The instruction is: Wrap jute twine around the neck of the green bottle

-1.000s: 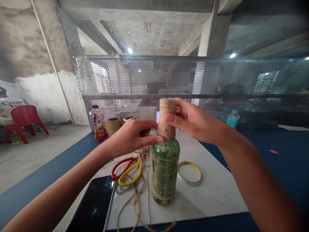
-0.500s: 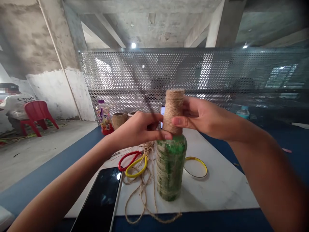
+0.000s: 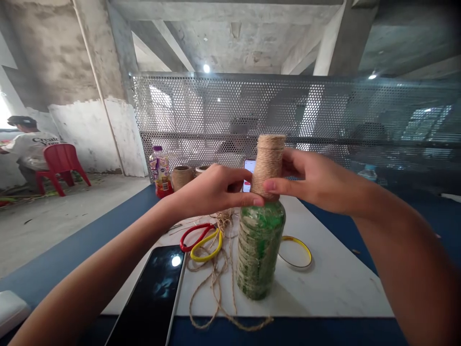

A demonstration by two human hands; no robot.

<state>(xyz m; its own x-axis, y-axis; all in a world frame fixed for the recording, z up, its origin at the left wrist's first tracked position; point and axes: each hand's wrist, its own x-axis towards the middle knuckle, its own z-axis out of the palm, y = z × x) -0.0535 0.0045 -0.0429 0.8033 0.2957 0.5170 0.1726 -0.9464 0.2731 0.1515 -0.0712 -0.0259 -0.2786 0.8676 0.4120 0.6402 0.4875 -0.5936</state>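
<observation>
two bare hands meet at the neck of an upright green plastic bottle (image 3: 260,250), which stands near the middle of a white marble-look table top (image 3: 334,283). its body has jute twine in uneven turns, and its neck (image 3: 268,166) is covered in tight twine coils. left hand (image 3: 212,190) comes in from the left w/ fingers curled, tips pressed on the coils low on the neck. right hand (image 3: 309,175) comes in from the right, pinching the neck btwn thumb at front and fingers behind. thumb tip sits just beside the left fingertips. nearby, loose twine (image 3: 219,288) lies in loops in front of the bottle, partly over scissors (image 3: 201,242) w/ red + yellow handles. a round yellow-rimmed lid (image 3: 296,253) lies just right of the bottle, and a dark tablet (image 3: 151,293) lies flat at the left table edge. further back are a twine roll (image 3: 182,177), a juice bottle (image 3: 161,173) and a phone (image 3: 249,175) propped upright behind the neck. blue table surround (image 3: 72,235) runs along both sides. a perforated metal screen (image 3: 230,105) stands beyond, and at far left a person (image 3: 30,149) in a white printed tee sits by a red plastic chair (image 3: 61,166).
</observation>
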